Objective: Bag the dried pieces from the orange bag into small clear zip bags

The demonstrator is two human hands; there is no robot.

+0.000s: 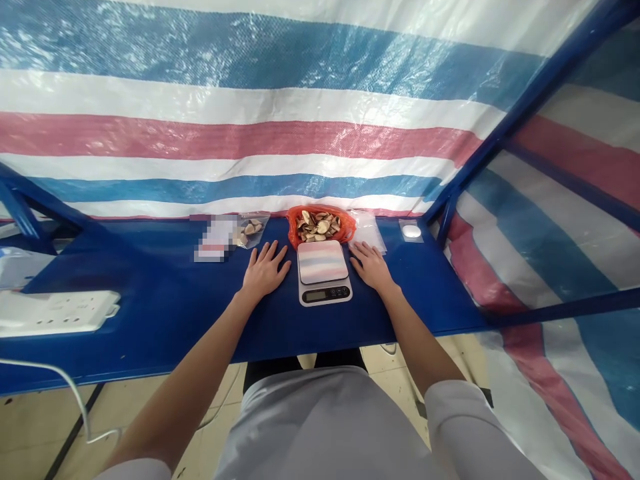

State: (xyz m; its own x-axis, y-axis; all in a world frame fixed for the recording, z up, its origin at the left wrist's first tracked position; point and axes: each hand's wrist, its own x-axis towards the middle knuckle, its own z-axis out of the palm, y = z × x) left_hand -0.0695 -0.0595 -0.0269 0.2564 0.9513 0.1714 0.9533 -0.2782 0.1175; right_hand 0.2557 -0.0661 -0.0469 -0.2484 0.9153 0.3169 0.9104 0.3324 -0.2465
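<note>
My left hand (265,269) lies flat on the blue table, fingers spread, left of a digital kitchen scale (325,295). On the scale's other side rests my right hand (372,265), palm down, its fingertips at the near edge of some clear plastic bags (367,230). Neither hand holds anything. The scale's shiny plate (323,261) carries nothing, and its display looks blank. Just behind it sits a red mesh bag (293,230), its mouth open, full of brown-and-pale pieces (320,225) that look like shells or dried slices. A small clear bag (251,229) with similar pieces lies beyond my left hand.
A blurred-out card or packet (216,238) lies beside the small bag. At the right back is a white round object (411,231) on clear plastic. A white power strip (60,312) with a cable occupies the left end. Blue frame bars (480,160) and striped sheeting (250,140) enclose the table (165,293).
</note>
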